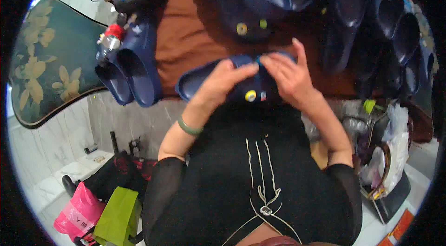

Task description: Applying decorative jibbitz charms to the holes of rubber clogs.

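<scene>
A navy clog [197, 80] lies sideways in front of me at the near edge of the brown cloth, with a round yellow-and-white charm [251, 95] and a small red-and-blue one on it. My left hand [222, 81], a green bangle at its wrist, is closed on the clog, thumb stretched toward the middle. My right hand [289, 78] meets it from the other side, fingertips pressed together and one finger raised. Something small and teal shows between the fingertips of both hands, too small to name. Part of the clog is hidden behind the hands.
Several navy clogs [141, 74] stand at the left, with more at the far edge and right of the brown cloth [179, 37]. A floral-painted chair back [51, 60] is at left. Pink [81, 211] and green bags [118, 216] lie low left; clear plastic bags [395, 139] at right.
</scene>
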### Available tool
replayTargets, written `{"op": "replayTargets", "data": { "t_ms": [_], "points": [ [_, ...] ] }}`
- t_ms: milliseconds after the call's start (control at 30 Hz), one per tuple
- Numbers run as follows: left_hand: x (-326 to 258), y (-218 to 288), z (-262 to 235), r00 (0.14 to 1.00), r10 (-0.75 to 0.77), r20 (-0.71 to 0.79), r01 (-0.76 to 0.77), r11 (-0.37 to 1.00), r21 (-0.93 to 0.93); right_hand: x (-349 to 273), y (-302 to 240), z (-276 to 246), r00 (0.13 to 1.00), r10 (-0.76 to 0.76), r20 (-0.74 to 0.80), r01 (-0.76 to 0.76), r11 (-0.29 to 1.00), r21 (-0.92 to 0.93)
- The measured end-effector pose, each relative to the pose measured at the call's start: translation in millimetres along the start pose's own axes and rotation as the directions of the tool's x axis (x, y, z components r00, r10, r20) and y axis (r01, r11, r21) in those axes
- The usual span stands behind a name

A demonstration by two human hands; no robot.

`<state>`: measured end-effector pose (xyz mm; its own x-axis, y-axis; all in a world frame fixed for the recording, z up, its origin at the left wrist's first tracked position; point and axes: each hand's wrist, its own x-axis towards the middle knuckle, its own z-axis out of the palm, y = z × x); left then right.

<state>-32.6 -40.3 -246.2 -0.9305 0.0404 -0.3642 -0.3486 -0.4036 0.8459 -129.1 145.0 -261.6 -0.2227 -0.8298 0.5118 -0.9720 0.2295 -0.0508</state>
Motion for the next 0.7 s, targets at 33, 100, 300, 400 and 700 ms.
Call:
{"op": "replayTargets", "data": {
  "t_ms": [33,100,300,400,700],
  "points": [
    [5,-12,-2,0.997,0.056,-0.048,-0.056,0.998,-0.004,3,-1,2,0.999,0.017,-0.028,-0.017,1.000,0.000],
    [5,-14,0,0.997,0.079,-0.021,-0.078,0.996,0.052,2,3,7,0.988,0.113,-0.103,-0.099,0.986,0.131],
    [-13,-34,7,0.980,0.198,-0.005,-0.198,0.979,0.042,10,7,-12,0.979,0.175,0.102,-0.202,0.883,0.423],
    [-14,-31,5,0.985,0.170,0.012,-0.170,0.985,0.040,19,4,-22,0.988,0.099,0.117,-0.137,0.910,0.391],
    [-15,-31,6,0.968,0.208,0.142,-0.223,0.969,0.105,40,30,-24,0.782,0.172,0.599,-0.504,0.740,0.446]
  ]
}}
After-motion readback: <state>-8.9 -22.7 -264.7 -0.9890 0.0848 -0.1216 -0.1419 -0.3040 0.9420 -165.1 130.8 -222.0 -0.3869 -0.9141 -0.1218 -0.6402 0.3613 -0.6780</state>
